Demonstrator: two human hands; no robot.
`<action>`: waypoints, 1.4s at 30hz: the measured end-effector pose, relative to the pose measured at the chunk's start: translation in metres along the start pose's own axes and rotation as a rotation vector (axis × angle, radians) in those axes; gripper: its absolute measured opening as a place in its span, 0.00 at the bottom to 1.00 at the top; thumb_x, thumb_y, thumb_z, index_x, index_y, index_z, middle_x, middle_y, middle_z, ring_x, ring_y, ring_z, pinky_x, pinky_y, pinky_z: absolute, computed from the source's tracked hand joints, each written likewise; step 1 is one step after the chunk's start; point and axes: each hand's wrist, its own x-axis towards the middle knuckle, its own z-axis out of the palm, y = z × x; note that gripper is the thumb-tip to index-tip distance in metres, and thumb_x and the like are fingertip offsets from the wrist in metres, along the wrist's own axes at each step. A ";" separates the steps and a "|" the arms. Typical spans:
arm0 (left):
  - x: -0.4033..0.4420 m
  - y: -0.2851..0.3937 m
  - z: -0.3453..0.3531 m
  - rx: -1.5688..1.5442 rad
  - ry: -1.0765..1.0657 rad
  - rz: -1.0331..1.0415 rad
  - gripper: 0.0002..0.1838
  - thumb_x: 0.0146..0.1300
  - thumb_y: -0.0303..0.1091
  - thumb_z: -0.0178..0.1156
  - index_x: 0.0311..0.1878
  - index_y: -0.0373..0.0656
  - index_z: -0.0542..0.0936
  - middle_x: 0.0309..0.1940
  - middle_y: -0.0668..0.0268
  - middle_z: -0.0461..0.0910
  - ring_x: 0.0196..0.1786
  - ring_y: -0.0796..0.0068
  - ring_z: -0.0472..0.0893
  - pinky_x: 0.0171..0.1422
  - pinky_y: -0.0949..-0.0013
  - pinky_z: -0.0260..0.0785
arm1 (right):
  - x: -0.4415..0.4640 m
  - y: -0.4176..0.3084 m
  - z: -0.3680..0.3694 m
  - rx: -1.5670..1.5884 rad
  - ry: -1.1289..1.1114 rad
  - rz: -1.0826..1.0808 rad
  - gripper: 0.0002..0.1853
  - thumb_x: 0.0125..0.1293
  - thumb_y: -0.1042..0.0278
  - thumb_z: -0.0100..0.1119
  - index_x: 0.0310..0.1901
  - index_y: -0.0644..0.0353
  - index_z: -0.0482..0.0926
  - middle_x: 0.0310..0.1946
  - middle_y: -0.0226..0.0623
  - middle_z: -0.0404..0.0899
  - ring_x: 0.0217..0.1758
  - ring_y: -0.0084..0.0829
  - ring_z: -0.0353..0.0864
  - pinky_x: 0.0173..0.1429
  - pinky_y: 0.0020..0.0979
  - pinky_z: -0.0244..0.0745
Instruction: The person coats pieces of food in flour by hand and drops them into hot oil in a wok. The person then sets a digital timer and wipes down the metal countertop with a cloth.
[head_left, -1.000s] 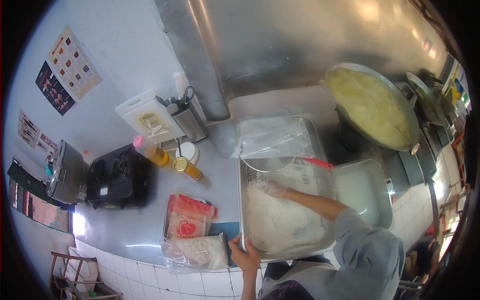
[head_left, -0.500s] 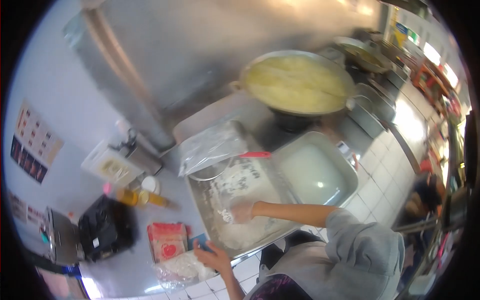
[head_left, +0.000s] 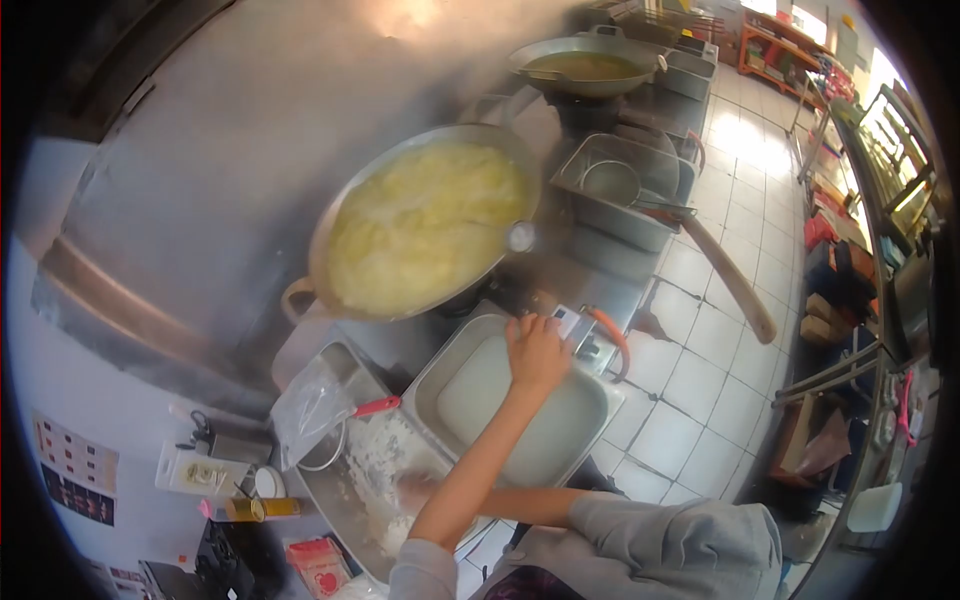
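White powder, rectangular metal tray; our right hand at the powder, our left hand beside small white device (fingers' grip, both: we cannot tell).

Loose grey sleeves (softly creased), dark front cloth, faint purplish markings
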 end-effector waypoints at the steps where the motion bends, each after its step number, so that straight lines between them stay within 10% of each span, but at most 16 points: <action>1: 0.015 0.009 0.018 0.003 -0.008 0.008 0.20 0.58 0.43 0.64 0.51 0.45 0.79 0.47 0.64 0.80 0.60 0.62 0.72 0.67 0.50 0.54 | -0.011 0.002 -0.007 0.020 -0.004 0.017 0.19 0.63 0.58 0.54 0.47 0.64 0.81 0.45 0.55 0.81 0.47 0.50 0.81 0.55 0.46 0.73; 4: 0.048 0.015 0.077 0.478 -0.144 -0.245 0.27 0.53 0.53 0.68 0.51 0.45 0.81 0.48 0.65 0.81 0.59 0.68 0.73 0.70 0.51 0.53 | -0.033 0.007 -0.022 0.072 -0.019 0.051 0.19 0.63 0.58 0.54 0.47 0.65 0.81 0.45 0.55 0.81 0.47 0.50 0.81 0.55 0.46 0.72; 12: 0.064 0.006 0.045 0.217 -0.526 -0.343 0.25 0.46 0.51 0.72 0.44 0.48 0.82 0.46 0.64 0.81 0.48 0.65 0.81 0.65 0.54 0.61 | -0.054 0.009 -0.032 0.155 -0.052 0.082 0.20 0.63 0.57 0.53 0.48 0.65 0.80 0.45 0.55 0.81 0.48 0.51 0.81 0.56 0.45 0.72; 17: 0.031 0.030 -0.005 -0.494 -0.033 -0.110 0.27 0.42 0.39 0.76 0.48 0.44 0.82 0.40 0.65 0.79 0.44 0.67 0.81 0.43 0.64 0.75 | -0.063 0.010 -0.032 0.174 -0.058 0.094 0.20 0.63 0.57 0.53 0.48 0.65 0.80 0.46 0.55 0.81 0.49 0.51 0.80 0.57 0.45 0.71; 23: -0.010 0.062 -0.114 -0.520 0.238 -0.050 0.22 0.45 0.29 0.75 0.47 0.45 0.85 0.34 0.68 0.79 0.35 0.74 0.81 0.36 0.75 0.75 | -0.065 0.012 -0.026 0.166 -0.090 0.108 0.20 0.64 0.57 0.53 0.48 0.65 0.80 0.46 0.55 0.81 0.50 0.51 0.80 0.57 0.45 0.71; 29: -0.048 0.056 -0.192 -0.960 0.003 -0.532 0.28 0.47 0.30 0.78 0.53 0.35 0.81 0.41 0.69 0.83 0.41 0.87 0.79 0.43 0.80 0.73 | -0.049 0.010 -0.015 0.150 -0.148 0.122 0.20 0.64 0.57 0.53 0.49 0.65 0.80 0.46 0.55 0.81 0.50 0.51 0.80 0.58 0.45 0.71; 42: -0.103 0.033 -0.236 -0.862 0.149 -0.425 0.32 0.43 0.31 0.79 0.55 0.40 0.81 0.38 0.69 0.84 0.42 0.84 0.80 0.48 0.78 0.72 | 0.023 0.000 0.015 0.207 -0.209 0.109 0.21 0.65 0.56 0.52 0.50 0.65 0.79 0.47 0.56 0.81 0.52 0.52 0.79 0.60 0.45 0.70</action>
